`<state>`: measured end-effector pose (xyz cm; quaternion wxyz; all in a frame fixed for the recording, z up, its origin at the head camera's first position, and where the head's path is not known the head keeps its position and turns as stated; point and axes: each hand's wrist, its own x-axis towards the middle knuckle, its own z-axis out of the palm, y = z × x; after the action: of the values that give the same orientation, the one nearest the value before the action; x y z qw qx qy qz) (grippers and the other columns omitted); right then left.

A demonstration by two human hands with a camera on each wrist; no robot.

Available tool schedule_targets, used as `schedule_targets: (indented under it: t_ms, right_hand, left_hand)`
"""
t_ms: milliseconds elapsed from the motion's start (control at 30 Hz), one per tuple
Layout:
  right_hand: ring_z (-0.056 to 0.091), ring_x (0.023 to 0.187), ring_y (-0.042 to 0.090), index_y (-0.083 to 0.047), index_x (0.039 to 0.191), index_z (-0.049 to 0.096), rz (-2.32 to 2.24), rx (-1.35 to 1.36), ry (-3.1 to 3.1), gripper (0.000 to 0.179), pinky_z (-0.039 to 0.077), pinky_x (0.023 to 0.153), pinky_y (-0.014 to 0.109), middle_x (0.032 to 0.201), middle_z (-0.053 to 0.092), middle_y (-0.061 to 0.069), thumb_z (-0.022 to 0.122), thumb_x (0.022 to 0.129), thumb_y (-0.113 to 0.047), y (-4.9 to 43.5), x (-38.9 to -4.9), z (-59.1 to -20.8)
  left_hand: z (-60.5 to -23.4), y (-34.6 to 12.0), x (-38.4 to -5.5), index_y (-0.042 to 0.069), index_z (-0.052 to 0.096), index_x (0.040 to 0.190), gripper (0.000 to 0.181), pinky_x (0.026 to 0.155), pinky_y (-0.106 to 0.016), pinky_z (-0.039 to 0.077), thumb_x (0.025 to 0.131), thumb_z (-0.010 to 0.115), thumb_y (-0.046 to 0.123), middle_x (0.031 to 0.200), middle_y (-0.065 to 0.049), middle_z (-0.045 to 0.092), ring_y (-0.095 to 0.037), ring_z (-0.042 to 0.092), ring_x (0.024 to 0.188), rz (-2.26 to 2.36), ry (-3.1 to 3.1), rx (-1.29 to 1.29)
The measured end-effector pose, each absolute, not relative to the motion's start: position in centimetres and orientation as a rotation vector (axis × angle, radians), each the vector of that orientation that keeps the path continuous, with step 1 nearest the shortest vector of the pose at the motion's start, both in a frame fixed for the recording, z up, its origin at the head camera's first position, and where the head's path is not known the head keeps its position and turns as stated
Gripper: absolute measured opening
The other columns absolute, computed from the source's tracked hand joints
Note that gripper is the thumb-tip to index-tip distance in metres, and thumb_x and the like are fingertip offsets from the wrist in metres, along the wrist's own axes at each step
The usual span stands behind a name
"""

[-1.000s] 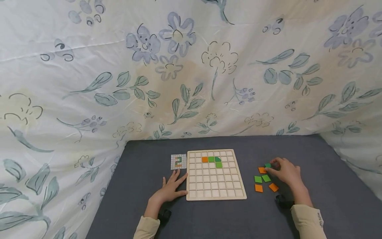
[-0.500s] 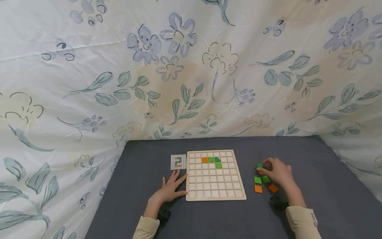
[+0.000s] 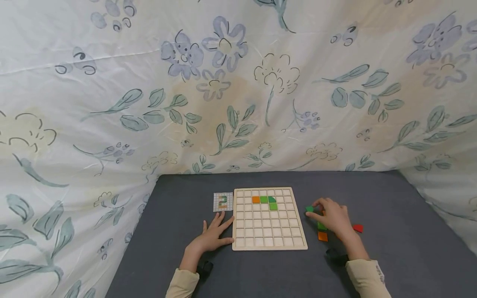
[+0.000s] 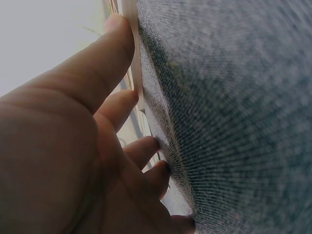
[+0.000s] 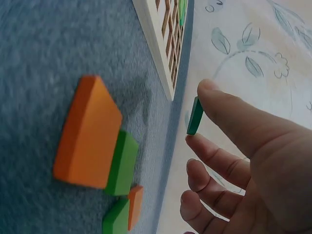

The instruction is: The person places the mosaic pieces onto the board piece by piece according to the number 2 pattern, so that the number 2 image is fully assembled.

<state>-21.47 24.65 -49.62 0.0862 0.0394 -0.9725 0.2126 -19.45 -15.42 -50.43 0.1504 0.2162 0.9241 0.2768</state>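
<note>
My right hand point(image 3: 333, 217) pinches a dark green tile point(image 5: 195, 117) between thumb and forefinger, just right of the wooden grid board point(image 3: 258, 241). Held off the table, the tile is seen edge-on in the right wrist view. My left hand point(image 3: 209, 239) lies spread on the table, its thumb and forefinger touching the board's left edge. Up in the board's grid sit an orange tile point(image 3: 255, 199), a green tile point(image 3: 263, 199), a dark green round-cornered tile point(image 3: 271, 199) and another green tile point(image 3: 273, 206) below that.
Loose orange point(image 5: 87, 136) and green tiles point(image 5: 122, 165) lie under and beside the right hand, partly hidden by it. A red piece point(image 3: 358, 228) lies right of the wrist. A small printed card point(image 3: 222, 202) sits left of the board. Floral cloth point(image 3: 238, 103) hangs behind the table.
The right hand has picked up the dark green tile and carried it left, towards the board. The red piece has come into sight behind it. The left hand stays put.
</note>
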Motion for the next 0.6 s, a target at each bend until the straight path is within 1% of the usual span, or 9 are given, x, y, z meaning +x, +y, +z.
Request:
schedule_targets:
  t_ms: [133,367,600]
  right_hand:
    - [0.044,0.065,0.015,-0.01,0.096,0.065,0.635,0.13,-2.886,0.038,0.028,0.069,0.047,0.076,0.052,0.001,0.074,0.076,-0.041,23.9,-21.4,-49.7]
    - [0.048,0.068,0.016,-0.012,0.091,0.064,0.622,0.159,-2.895,0.035,0.029,0.07,0.046,0.079,0.055,0.002,0.075,0.075,-0.041,22.7,-21.5,-50.0]
    - [0.046,0.067,0.014,-0.014,0.09,0.064,0.622,0.193,-2.877,0.036,0.029,0.069,0.044,0.077,0.054,0.0,0.075,0.074,-0.044,21.5,-21.5,-50.2]
  left_hand:
    - [-50.4,-15.5,-19.4,0.014,0.03,0.147,0.07,0.102,-0.071,-0.005,0.088,0.061,0.038,0.154,-0.02,0.011,-0.041,0.003,0.141,0.797,2.658,0.619]
    - [-50.7,-15.6,-19.4,0.014,0.029,0.147,0.071,0.102,-0.071,-0.006,0.088,0.06,0.039,0.154,-0.02,0.009,-0.041,0.002,0.141,0.795,2.651,0.633]
    - [-51.0,-15.7,-19.6,0.017,0.029,0.147,0.071,0.102,-0.071,-0.007,0.088,0.059,0.042,0.154,-0.019,0.009,-0.039,0.001,0.142,0.79,2.636,0.626]
